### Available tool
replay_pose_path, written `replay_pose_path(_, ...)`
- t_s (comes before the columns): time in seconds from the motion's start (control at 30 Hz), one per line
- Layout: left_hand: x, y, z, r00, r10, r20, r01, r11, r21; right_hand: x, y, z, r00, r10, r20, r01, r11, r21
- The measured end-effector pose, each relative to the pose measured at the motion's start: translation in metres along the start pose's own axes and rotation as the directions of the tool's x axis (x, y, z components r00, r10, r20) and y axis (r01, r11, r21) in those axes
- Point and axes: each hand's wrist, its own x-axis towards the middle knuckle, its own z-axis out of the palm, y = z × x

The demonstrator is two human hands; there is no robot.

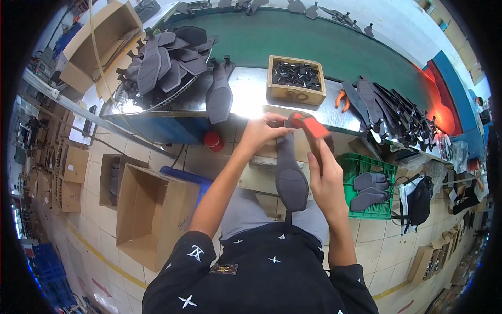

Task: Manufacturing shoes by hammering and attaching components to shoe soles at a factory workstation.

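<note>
My right hand [327,180] is wrapped round the handle of a hammer with a red head [314,127], raised over the heel end of a grey shoe sole [292,184]. The sole lies lengthwise in front of me, its broad toe end toward my lap. At its far end my left hand [260,133] has thumb and fingers pinched together close to the hammer head. What they grip there is partly hidden, seemingly the sole's heel. Beyond my hands a wooden box [295,94] holds many small black pieces. Another heeled sole [219,99] lies on the metal bench edge.
A wire basket [175,97] heaped with grey soles stands at the left. On the right lie orange-handled pliers [342,100] and a row of dark heeled soles [400,107]. A green crate [391,206] with soles and an open cardboard box [141,214] flank me on the floor.
</note>
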Motion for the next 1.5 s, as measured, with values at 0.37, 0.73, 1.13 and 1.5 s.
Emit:
replay_pose_path(0.37,-0.004,-0.026,-0.009,0.960,0.275,0.049,-0.251,0.771,0.586,0.012,-0.007,-0.005,0.982,-0.147,-0.115,0.140,0.988,-0.067)
replay_pose_path(0.73,-0.012,-0.001,-0.007,0.995,0.057,0.076,-0.094,0.698,0.710,-0.004,0.006,0.005,0.987,0.147,0.072,-0.152,0.986,0.063)
replay_pose_path(1.13,-0.138,0.102,0.005,0.916,0.126,0.381,-0.048,0.977,-0.207,0.019,0.060,0.017,0.863,0.006,0.506,0.246,0.869,-0.429)
replay_pose_path(1.5,-0.157,0.123,0.000,0.707,0.063,0.704,0.262,0.902,-0.344,0.025,-0.039,-0.056,0.503,-0.609,0.613,0.067,0.735,0.675)
